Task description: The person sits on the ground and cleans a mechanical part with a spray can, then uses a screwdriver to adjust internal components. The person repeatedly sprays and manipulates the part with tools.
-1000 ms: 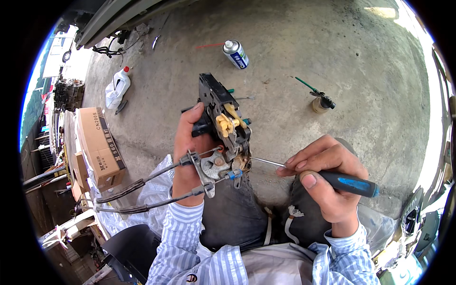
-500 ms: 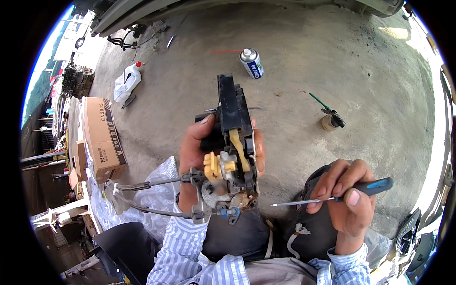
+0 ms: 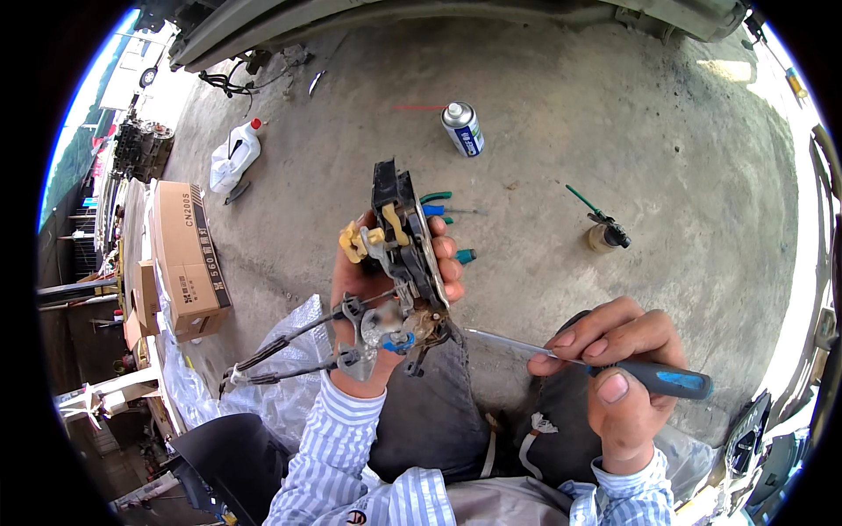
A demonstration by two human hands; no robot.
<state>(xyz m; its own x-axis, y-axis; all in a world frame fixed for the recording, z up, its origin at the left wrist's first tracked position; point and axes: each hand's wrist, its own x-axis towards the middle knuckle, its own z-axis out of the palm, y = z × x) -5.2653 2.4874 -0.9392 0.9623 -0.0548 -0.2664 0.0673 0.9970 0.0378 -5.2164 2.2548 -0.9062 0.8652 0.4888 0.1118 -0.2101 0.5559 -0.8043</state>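
Note:
My left hand [image 3: 347, 285] is wrapped round a car door latch [image 3: 407, 254], holding it upright above my knees. The latch has a black housing, yellow plastic levers [image 3: 354, 243], a greasy metal lower end and a blue clip [image 3: 399, 341]. From its lower left side run two black cables [image 3: 285, 344]. Pinched in my right hand [image 3: 627, 421] is a screwdriver [image 3: 671, 380] with a black and blue handle. Its thin shaft points left, the tip close to the lower right of the latch; whether they touch I cannot tell.
Behind the latch, green- and blue-handled tools [image 3: 436, 210] lie on the concrete floor. Farther off stand a spray can [image 3: 462, 131] with a red straw, a small bottle [image 3: 603, 238] with a green tube, and a white jug [image 3: 235, 159]. A cardboard box [image 3: 189, 263] and bubble wrap [image 3: 289, 408] are left.
The latch has come lower and a little left, turned so its yellow lever sticks out leftward. The screwdriver has shifted left and its tip up, nearer the latch. Tools behind now show.

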